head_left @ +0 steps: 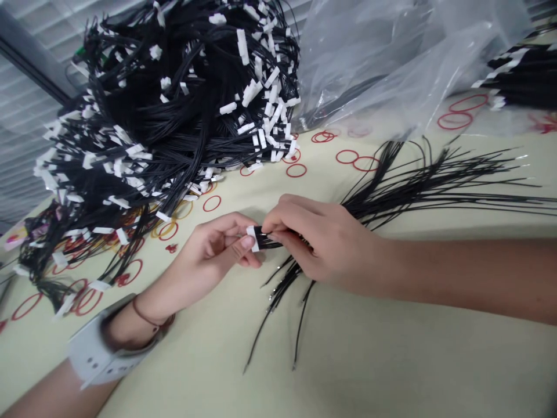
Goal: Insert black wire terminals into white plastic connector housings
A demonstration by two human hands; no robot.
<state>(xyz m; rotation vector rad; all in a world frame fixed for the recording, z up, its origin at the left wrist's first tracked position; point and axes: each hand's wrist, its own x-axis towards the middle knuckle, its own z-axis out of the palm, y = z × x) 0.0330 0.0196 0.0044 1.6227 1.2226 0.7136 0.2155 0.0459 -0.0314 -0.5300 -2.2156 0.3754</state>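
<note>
Between thumb and fingers, my left hand [221, 247] pinches a small white connector [253, 238] with several black wires running out of its right side. My right hand [324, 235] is closed just right of it, thumb and forefinger pinching a thin black wire [268, 234] close against the connector. Whether the wire's tip is inside the connector, I cannot tell. Under my right hand lies a bundle of loose black wires [409, 186]. Their bare metal-tipped ends poke out below the hand, and others fan out to the right.
A big heap of black wires with white connectors [191, 98] fills the back left. Red rubber bands [296, 170] are scattered over the pale table [383, 354]. A clear plastic bag [369, 58] lies at the back, with bundled black cables [526, 75] at far right.
</note>
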